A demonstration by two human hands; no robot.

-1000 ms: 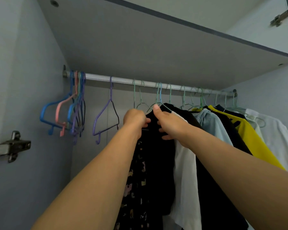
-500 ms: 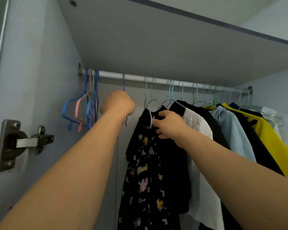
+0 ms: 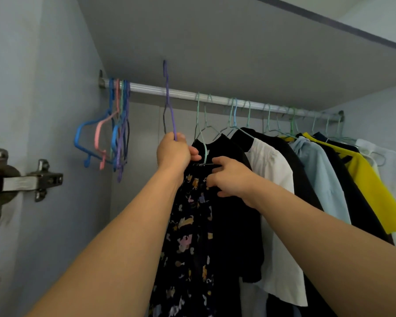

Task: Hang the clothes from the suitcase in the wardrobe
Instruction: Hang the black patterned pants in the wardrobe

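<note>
A metal rail [image 3: 183, 93] runs across the wardrobe under a grey shelf. My left hand [image 3: 173, 152] grips an empty purple hanger [image 3: 169, 104] by its lower part; the hanger's hook stands lifted above the rail. My right hand [image 3: 230, 179] holds the top of a black garment with a small animal print [image 3: 188, 229], which hangs from a pale green hanger [image 3: 202, 133] on the rail. To the right hang a black top [image 3: 236, 216], a white shirt [image 3: 274, 202], a light blue shirt [image 3: 318, 175] and a yellow garment [image 3: 373, 186].
Several empty blue, pink and purple hangers [image 3: 108, 138] bunch at the rail's left end. A metal door hinge [image 3: 21, 181] sticks out from the left wall. More white clothing [image 3: 393, 165] hangs at the far right. The shelf [image 3: 215, 42] sits close above the rail.
My left hand left the printed garment, moved left to the purple hanger, took hold of it and lifted its hook above the rail. My right hand stayed on the garment's top.
</note>
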